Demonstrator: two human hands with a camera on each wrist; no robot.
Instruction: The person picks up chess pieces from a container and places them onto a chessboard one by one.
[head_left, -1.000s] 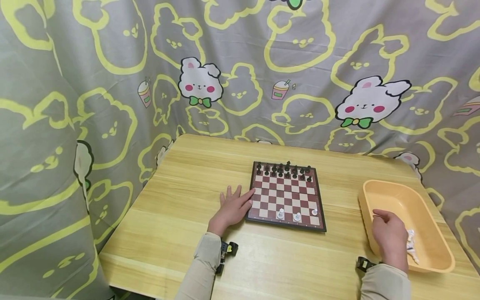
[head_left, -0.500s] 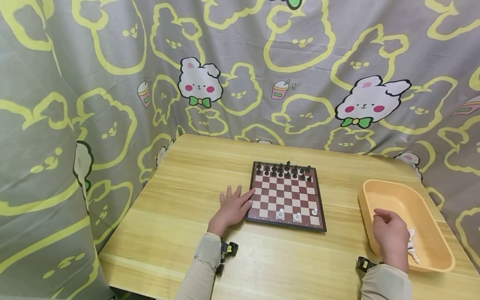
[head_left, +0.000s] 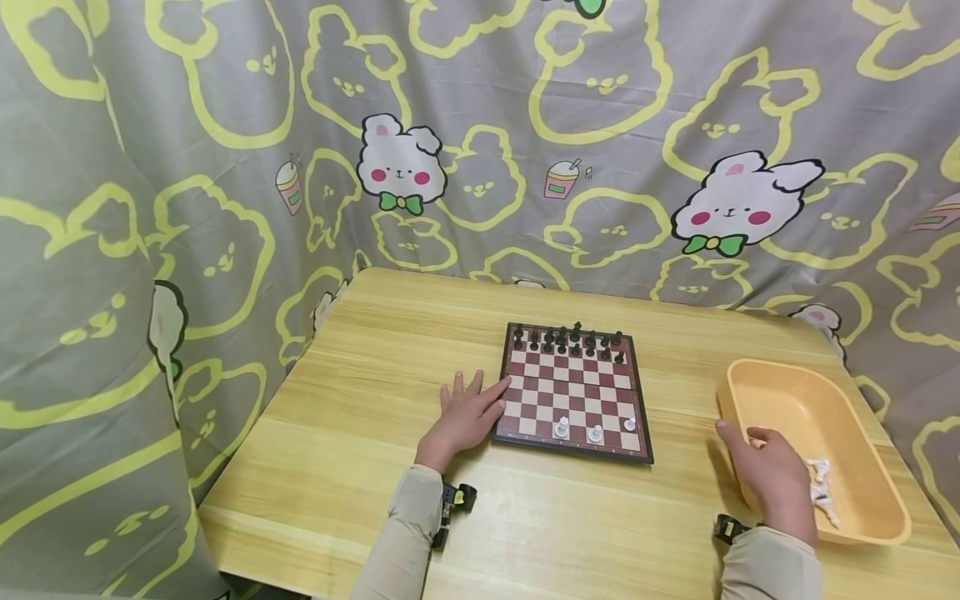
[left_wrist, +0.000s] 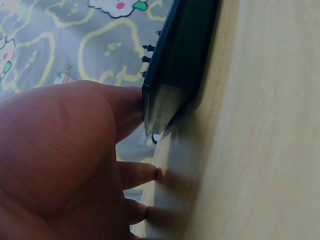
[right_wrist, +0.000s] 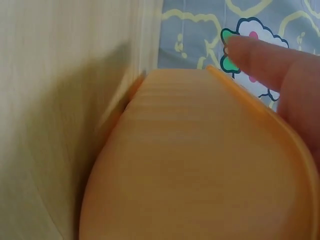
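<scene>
My left hand [head_left: 461,417] rests with fingers spread at the left edge of a folding chessboard [head_left: 542,392], thumb and a finger touching it. The left wrist view has the board's dark side [left_wrist: 185,55] beside that hand, with other fingertips on the table. Black chess pieces [head_left: 562,337] stand in two rows at the far end; a few white pieces [head_left: 561,427] stand near the close edge. My right hand [head_left: 772,471] reaches over the left rim of an orange bin [head_left: 810,400], thumb straight and apart from the index finger. Its other fingers are hidden. White chess pieces [head_left: 822,492] lie in the bin.
A wooden table [head_left: 360,392] carries the board and bin, with bare wood between them. Behind it and on the left hangs a grey curtain [head_left: 480,92] with yellow outlines. In the right wrist view the bin's side wall [right_wrist: 195,160] fills the middle.
My right thumb has swung out to the left, away from the index finger, over the bin's rim. More of the white pieces in the bin shows. The left hand has stayed put.
</scene>
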